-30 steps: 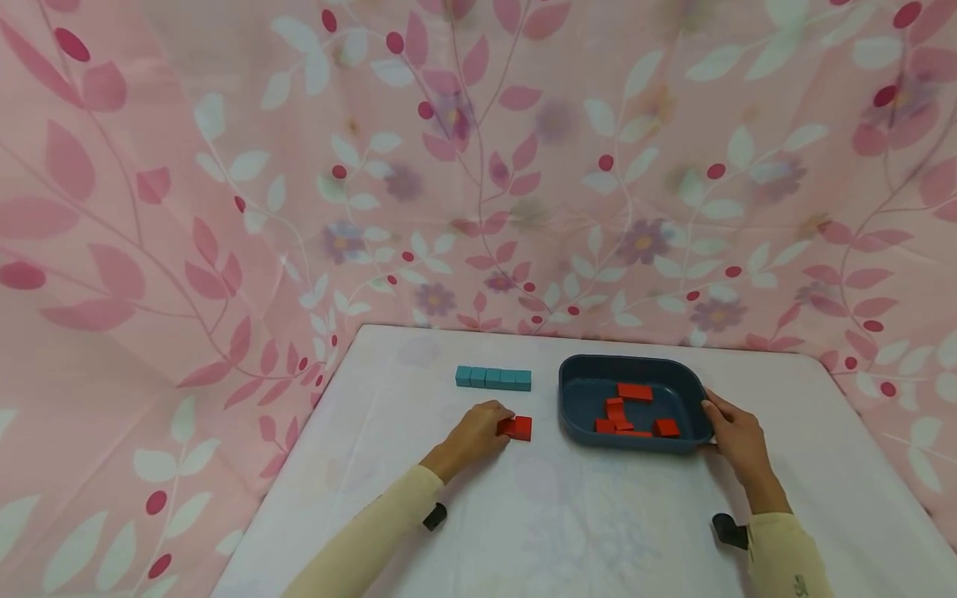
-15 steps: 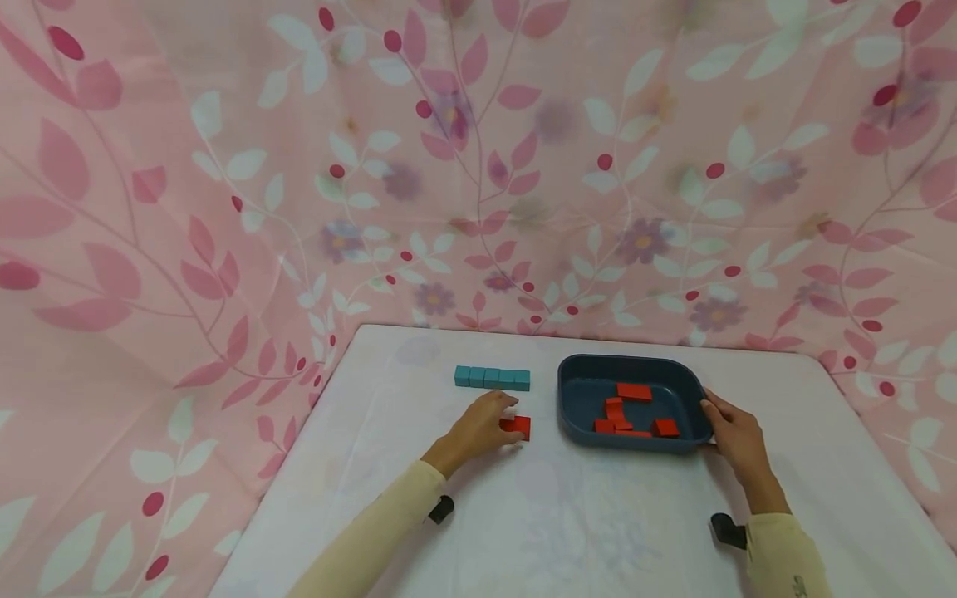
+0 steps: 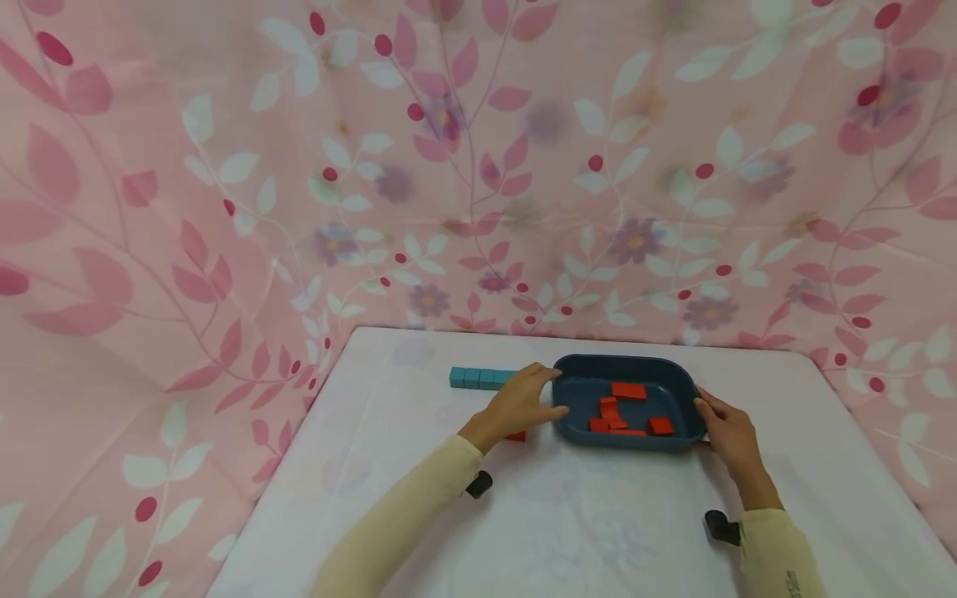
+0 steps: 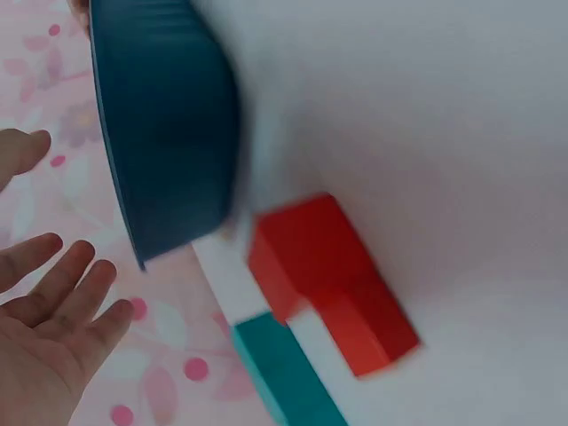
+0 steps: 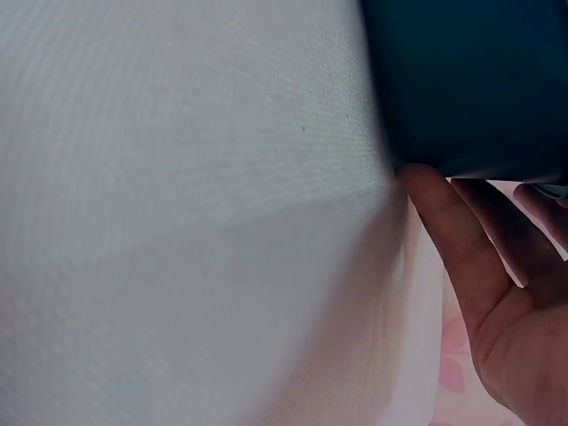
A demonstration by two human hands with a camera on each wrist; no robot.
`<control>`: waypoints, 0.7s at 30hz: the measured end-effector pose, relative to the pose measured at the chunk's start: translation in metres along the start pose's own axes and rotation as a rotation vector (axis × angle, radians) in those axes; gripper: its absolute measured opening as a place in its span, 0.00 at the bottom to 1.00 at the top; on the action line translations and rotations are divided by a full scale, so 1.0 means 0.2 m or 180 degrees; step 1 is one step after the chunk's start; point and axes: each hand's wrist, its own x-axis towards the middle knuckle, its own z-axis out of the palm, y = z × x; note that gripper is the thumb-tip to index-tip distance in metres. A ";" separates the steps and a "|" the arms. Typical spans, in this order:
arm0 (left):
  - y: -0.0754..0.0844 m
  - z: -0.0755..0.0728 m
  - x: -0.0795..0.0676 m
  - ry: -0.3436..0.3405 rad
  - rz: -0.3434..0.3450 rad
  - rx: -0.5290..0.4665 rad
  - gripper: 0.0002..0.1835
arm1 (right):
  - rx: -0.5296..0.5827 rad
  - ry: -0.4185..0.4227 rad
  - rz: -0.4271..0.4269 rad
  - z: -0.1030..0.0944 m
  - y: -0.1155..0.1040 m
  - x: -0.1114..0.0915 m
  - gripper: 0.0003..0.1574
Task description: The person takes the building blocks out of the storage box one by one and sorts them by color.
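A dark blue tray [image 3: 620,442] with rounded corners stands on the table, several red blocks [image 3: 629,390] lying inside. My right hand [image 3: 734,444] grips its right end, thumb at the rim; in the right wrist view, fingers reach under the tray's wall [image 5: 479,98]. Beside the left end is my left hand [image 3: 516,409], thumb and fingers spread and holding nothing. The left wrist view has that hand [image 4: 53,328] apart from the tray [image 4: 169,124]. Below it, red blocks [image 4: 311,240] sit on the table, mostly hidden by the hand in the head view.
A row of teal blocks [image 3: 474,379] lies left of the tray, its right end covered by the left hand. White cloth [image 3: 583,531] covers the table. A pink floral curtain [image 3: 478,166] hangs behind and to the left.
My left hand has come away from the red blocks on the table and moved right to the tray's left end, fingers spreading. The right hand keeps its grip on the tray.
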 end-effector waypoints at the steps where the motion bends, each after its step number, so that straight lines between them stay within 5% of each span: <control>1: 0.03 0.00 0.02 -0.0011 0.0027 0.0048 0.36 | -0.0005 0.0004 -0.0002 0.00 0.00 0.00 0.37; 10: 0.26 0.10 0.20 -0.0136 0.0295 0.0467 0.36 | 0.0022 0.0003 0.0051 0.00 -0.01 0.00 0.37; 21: 0.30 0.26 0.31 -0.0417 0.0145 0.0506 0.36 | 0.0021 -0.0026 0.0067 0.00 -0.01 0.00 0.37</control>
